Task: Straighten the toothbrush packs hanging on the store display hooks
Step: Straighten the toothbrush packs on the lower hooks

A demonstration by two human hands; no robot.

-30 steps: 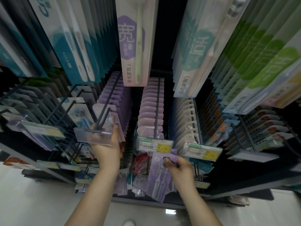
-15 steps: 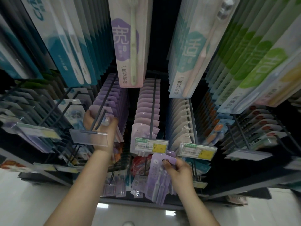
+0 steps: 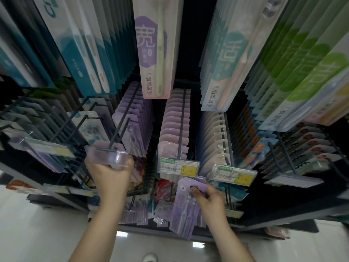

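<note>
Purple toothbrush packs (image 3: 136, 118) hang in a row on a dark double-wire hook (image 3: 122, 121) left of centre. My left hand (image 3: 108, 174) grips the front purple pack at the hook's tip, just below the clear label holder (image 3: 111, 156). My right hand (image 3: 209, 201) pinches the top of a small stack of purple packs (image 3: 185, 208) held off the hooks, thumb by the hang hole. Pink packs (image 3: 175, 125) fill the centre hook.
White packs (image 3: 215, 137) hang right of centre behind yellow price tags (image 3: 179, 165). Long teal, pink and green packs (image 3: 311, 76) hang overhead. Several more hooks jut out at both sides. Pale floor (image 3: 37, 233) lies below.
My left hand has slid from the packs further back on the hook to its front tip, bringing a purple pack forward. The right hand has stayed put with its stack.
</note>
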